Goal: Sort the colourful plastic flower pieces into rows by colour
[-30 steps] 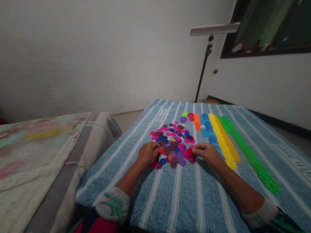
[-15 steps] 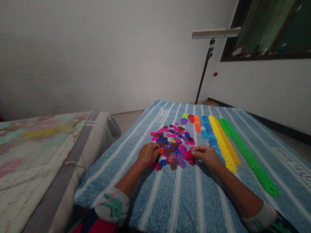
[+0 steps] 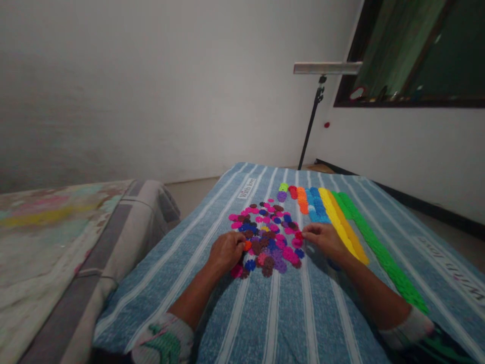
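Fingers [image 3: 309, 230] of the right hand [image 3: 326, 240] pinch a red disc [image 3: 299, 235] by its edge at the right of the disc pile [image 3: 260, 246], apparently for clearance, while the left hand [image 3: 226, 249] bunches at an orange disc [image 3: 247, 245], grip indeterminate.

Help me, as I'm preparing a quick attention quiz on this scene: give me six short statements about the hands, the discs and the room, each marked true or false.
1. The left hand is at an orange disc. True.
2. The right hand is raised far from any disc. False: it is at a red disc.
3. The loose pile between the hands is all one colour. False: it mixes pink, purple, brown and blue, among others.
4. The green row lies to the right of the bright yellow row. True.
5. The striped cloth is red and black. False: it is blue and white.
6. A black stand supports a long bar. True.
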### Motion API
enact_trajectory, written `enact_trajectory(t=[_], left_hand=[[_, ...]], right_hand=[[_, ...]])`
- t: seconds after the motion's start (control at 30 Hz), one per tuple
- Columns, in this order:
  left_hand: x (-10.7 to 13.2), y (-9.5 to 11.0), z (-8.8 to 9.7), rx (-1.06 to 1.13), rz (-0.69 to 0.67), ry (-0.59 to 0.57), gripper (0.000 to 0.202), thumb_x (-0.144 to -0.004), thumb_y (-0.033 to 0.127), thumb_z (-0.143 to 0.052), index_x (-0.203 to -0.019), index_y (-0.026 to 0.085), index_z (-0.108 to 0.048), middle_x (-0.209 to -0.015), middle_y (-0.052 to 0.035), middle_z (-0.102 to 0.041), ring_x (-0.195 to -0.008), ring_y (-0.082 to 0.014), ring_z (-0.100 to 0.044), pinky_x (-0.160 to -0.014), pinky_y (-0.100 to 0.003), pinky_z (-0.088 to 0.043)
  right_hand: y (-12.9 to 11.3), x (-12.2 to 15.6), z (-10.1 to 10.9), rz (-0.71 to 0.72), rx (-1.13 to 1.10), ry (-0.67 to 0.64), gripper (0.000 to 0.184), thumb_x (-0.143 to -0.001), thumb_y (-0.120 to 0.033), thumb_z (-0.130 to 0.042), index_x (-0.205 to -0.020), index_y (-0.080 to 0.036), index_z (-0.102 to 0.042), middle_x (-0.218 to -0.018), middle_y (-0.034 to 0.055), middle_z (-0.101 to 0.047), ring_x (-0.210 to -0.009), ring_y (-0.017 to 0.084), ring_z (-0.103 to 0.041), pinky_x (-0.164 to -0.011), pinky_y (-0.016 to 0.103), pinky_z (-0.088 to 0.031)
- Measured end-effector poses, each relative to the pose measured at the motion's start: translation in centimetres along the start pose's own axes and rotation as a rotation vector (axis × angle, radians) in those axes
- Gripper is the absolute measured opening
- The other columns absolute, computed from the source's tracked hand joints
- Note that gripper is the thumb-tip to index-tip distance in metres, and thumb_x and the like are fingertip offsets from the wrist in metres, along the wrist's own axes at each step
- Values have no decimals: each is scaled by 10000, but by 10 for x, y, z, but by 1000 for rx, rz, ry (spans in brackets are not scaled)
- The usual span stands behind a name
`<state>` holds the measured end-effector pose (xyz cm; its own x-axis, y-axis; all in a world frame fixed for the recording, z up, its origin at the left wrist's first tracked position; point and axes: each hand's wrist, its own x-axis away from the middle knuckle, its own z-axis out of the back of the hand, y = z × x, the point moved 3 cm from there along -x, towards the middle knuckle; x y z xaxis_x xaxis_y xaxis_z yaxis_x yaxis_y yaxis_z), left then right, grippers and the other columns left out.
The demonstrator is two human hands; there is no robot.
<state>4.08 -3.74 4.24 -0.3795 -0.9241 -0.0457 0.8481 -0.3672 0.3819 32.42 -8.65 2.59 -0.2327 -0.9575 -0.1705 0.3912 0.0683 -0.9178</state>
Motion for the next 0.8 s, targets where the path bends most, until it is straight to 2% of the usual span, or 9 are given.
enact_trajectory(t=[0.13,0.27,0.43,0.6,0.8], left_hand=[[1,0,1,7,-5,8,213,-807,169,-491,-744,209,-690,-863,-22,-706,-856,-168,-619,-741,-241,-396],[3,0,1,-4,-3,0,214,-807,164,-487,-732,205,-683,-859,-34,-700,-864,-178,-623,-756,-255,-400],[6,2,1,-24,11,-22,211,-834,184,-479,-773,200,-680,-906,-56,-691,-909,-197,-619,-784,-277,-402],[7,2,4,-74,13,-48,224,-858,171,-455,-764,197,-656,-917,-62,-672,-912,-194,-604,-784,-276,-402],[7,2,4,-121,27,-80,243,-896,209,-440,-839,205,-676,-941,-75,-669,-943,-210,-598,-804,-295,-409]], right_hand=[[0,-29,17,49,166,47,196,-645,-365,-682,-621,-175,-722,-631,44,-699,-634,194,-619,-585,288,-443],[0,-59,23,50,377,55,165,-692,-305,-648,-621,-175,-721,-615,35,-689,-604,173,-609,-557,266,-419],[3,-108,19,43,555,102,151,-702,-185,-608,-590,-177,-709,-607,29,-674,-638,171,-611,-570,258,-376],[11,-158,11,22,700,129,175,-713,-139,-588,-616,-177,-729,-646,48,-688,-685,174,-611,-572,256,-338],[27,-191,0,7,805,97,173,-711,-129,-595,-695,-145,-766,-699,94,-702,-700,207,-628,-567,283,-334]])
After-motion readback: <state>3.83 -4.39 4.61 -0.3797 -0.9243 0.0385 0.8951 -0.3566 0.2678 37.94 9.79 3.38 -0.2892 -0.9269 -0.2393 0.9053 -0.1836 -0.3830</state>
